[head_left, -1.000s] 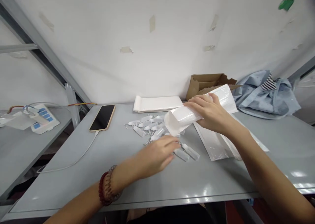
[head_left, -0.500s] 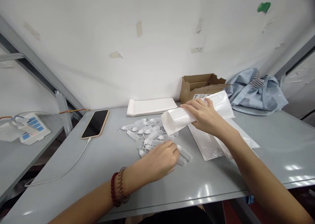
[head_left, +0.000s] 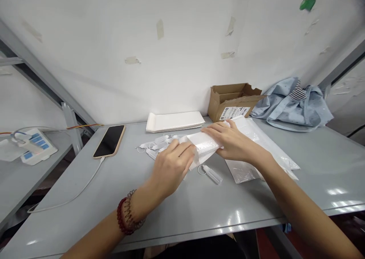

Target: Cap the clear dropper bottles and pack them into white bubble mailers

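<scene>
My right hand (head_left: pixel 229 141) is wrapped over a white bubble mailer (head_left: pixel 205 142), which lies low above the table with its mouth facing left. At that mouth is my left hand (head_left: pixel 173 166), its fingers curled closed; what they hold is hidden by the hand. Small clear plastic dropper bottles (head_left: pixel 161 142) lie in a pile behind the left hand, partly covered by it. One loose dropper bottle (head_left: pixel 212 174) with a ring-like strap lies in front of the mailer. Under and beyond my right hand are flat white plastic bags (head_left: pixel 256 137).
A stack of white mailers (head_left: pixel 175 121) lies against the wall. Beside it stand an open cardboard box (head_left: pixel 236 103) and a light blue cloth bag (head_left: pixel 296 103). A phone (head_left: pixel 110 141) on a charging cable (head_left: pixel 85 190) lies at the left, near a power strip (head_left: pixel 38 147).
My left hand has moved from the bottles up to the mailer's mouth. My right hand has lowered the mailer slightly. One bottle now lies apart in front of it.
</scene>
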The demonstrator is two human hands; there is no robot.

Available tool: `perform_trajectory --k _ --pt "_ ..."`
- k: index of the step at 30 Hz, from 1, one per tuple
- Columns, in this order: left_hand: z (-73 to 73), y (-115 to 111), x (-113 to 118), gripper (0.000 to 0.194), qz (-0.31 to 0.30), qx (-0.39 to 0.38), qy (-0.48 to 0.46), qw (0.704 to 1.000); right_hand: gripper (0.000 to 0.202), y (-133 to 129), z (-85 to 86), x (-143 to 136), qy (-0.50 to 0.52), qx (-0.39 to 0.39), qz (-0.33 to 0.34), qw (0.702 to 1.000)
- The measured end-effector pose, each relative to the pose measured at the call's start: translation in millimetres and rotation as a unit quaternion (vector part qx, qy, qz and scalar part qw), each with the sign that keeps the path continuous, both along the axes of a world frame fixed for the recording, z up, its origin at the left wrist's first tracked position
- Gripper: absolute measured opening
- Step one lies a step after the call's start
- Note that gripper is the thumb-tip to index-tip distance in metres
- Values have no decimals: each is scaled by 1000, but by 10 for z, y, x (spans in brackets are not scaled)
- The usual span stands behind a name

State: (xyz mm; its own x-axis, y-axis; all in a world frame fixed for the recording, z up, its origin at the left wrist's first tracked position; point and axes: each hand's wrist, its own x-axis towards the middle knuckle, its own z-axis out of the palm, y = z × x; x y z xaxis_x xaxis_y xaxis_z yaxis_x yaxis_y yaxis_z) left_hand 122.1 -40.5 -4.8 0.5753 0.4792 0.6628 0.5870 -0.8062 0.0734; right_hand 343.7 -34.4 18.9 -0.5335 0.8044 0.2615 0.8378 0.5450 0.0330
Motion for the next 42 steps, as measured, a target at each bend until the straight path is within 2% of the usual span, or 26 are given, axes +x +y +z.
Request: perform_trajectory --k 2,5,6,8,10,11,13,14,16,18,20,24,27,30,31,33,34,36,40,42 --pt "39 -2 52 15 -36 -67 -67 995 41 -18 25 -27 14 -6 8 1000" --pt "109 4 63 15 -79 -164 -171 968 44 -19 45 -28 42 -1 8 999" --pt "124 -2 48 16 -80 -159 -196 964 45 -16 47 -21 48 1 8 999" --pt "127 -38 4 16 -80 -97 -231 965 46 -8 49 -2 54 3 4 999" --pt "85 -110 -27 18 -114 -31 -229 966 46 -3 52 14 53 4 -3 999" --pt "48 -156 -29 19 -154 -11 -210 965 45 0 53 19 53 5 -7 999" --pt "-48 -248 -1 22 -232 5 -136 963 44 3 55 21 51 8 -13 999" --pt "-99 -287 26 22 -249 -19 -71 966 44 5 54 20 50 9 -16 999" --pt "-192 -332 87 31 -218 -73 63 971 44 8 46 15 50 13 -19 998" --pt "-261 -337 136 43 -183 -102 161 965 46 13 28 8 48 19 -19 998" --pt "-303 -326 163 45 -174 -114 207 956 47 18 2 -3 45 28 -14 998" --pt "-297 -356 169 29 -182 -137 229 947 50 28 -59 -37 37 44 -6 998" --pt "-186 -416 125 26 -217 -140 185 948 54 35 -92 -57 28 47 -4 998" --pt "-1 -389 9 26 -242 -161 6 957 55 44 -103 -56 24 43 -6 999" --pt "60 -345 -46 23 -220 -177 -75 956 55 48 -103 -51 26 42 -7 999" --pt "147 -215 -163 21 -119 -159 -177 964 54 56 -98 -39 32 39 -7 999" --pt "165 -140 -217 19 -64 -129 -197 970 55 59 -95 -35 36 39 -7 999" --pt "145 -9 -293 17 -28 -93 -181 979 55 62 -90 -35 42 40 -5 998" --pt "-1 60 -272 15 -57 -79 -145 985 52 50 -96 -86 48 49 13 998" --pt "-19 13 -221 20 -75 -112 -137 981 52 35 -105 -130 49 56 29 997"
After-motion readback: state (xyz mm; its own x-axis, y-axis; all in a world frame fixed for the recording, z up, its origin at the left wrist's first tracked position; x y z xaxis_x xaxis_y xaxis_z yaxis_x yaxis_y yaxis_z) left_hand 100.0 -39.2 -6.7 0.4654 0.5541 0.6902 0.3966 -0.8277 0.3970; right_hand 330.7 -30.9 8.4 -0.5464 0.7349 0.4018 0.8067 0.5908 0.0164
